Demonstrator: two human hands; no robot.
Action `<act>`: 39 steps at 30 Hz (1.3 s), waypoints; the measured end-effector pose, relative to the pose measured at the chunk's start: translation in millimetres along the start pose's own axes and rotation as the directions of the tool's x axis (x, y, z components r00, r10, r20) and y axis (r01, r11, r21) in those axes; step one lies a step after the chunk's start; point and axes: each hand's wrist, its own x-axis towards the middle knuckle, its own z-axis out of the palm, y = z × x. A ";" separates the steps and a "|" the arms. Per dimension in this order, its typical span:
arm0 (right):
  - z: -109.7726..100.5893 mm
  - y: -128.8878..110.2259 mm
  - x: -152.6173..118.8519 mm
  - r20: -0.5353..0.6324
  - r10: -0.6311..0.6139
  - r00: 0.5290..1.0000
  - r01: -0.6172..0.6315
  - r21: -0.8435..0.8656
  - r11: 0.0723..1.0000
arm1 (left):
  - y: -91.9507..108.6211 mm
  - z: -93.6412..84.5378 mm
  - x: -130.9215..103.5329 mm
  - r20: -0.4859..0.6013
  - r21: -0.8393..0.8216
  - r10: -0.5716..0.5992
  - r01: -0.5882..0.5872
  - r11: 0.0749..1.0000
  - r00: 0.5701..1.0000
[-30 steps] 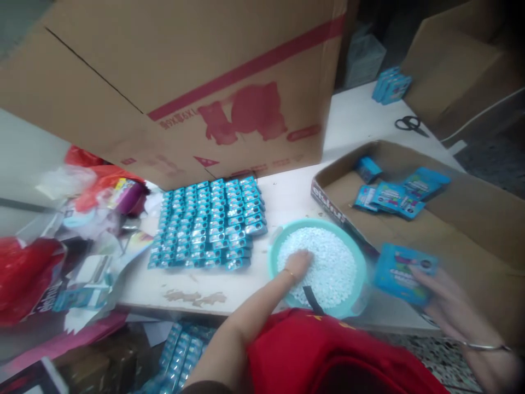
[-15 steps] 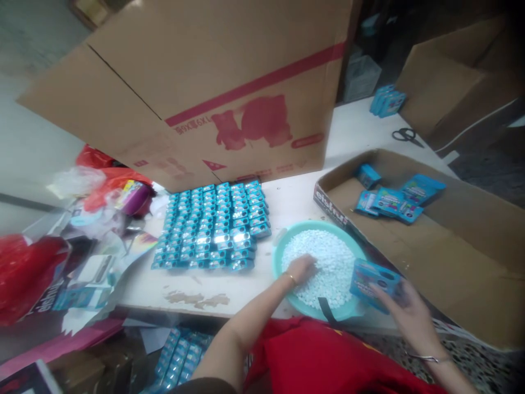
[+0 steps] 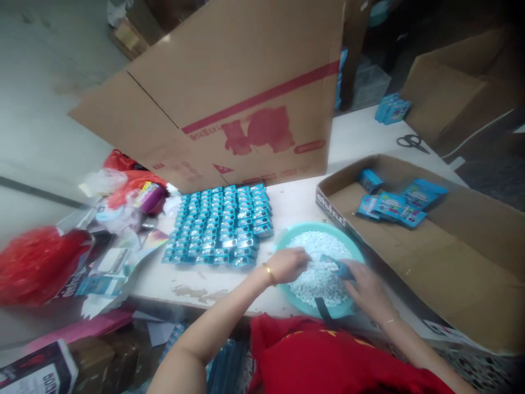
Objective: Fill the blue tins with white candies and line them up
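Observation:
A turquoise bowl (image 3: 283,293) filled with small pale pieces (image 3: 318,284) stands at the table's front edge. Over its left side is my left hand (image 3: 290,265), fingers curled together; whether they pinch any pieces is hidden. My right hand (image 3: 367,287) holds a small blue box (image 3: 337,266) tilted over the pieces, its end towards the bowl's middle. To the left, several rows of blue boxes (image 3: 217,224) are packed closely on the white table (image 3: 287,200).
An open cardboard tray (image 3: 447,268) with several blue packs (image 3: 389,205) lies right of the bowl. A large carton (image 3: 254,65) rises behind the rows. Scissors (image 3: 412,143) rest at the back right. Red plastic bags (image 3: 41,262) sit at the left.
My right hand has brought the blue box left over the bowl and turned it. My left hand has lifted from the pieces and moved slightly left. The view has shifted a little.

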 end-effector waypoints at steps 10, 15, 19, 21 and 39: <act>36.5 -16.8 3.2 -0.032 0.032 0.999 -0.029 0.090 0.996 | 48.3 -24.3 4.5 0.037 0.294 -0.021 0.009 0.956 0.999; 35.1 -25.2 1.7 -0.146 0.291 0.945 -0.262 0.193 0.946 | -11.5 -11.1 -7.6 -0.037 0.193 -0.110 0.115 0.974 0.993; 21.9 -25.6 -0.3 -0.224 0.511 0.830 -0.431 0.325 0.842 | -58.1 45.1 3.8 0.072 0.095 -0.326 0.319 0.943 0.943; 14.9 -20.8 0.6 -0.221 0.578 0.786 -0.470 0.394 0.790 | -60.5 81.8 20.1 0.126 0.050 -0.346 0.343 0.938 0.930; -21.8 53.8 25.3 0.034 0.199 0.979 -0.199 0.335 0.921 | -25.8 107.9 30.5 -0.157 -0.497 -0.319 0.204 0.844 0.935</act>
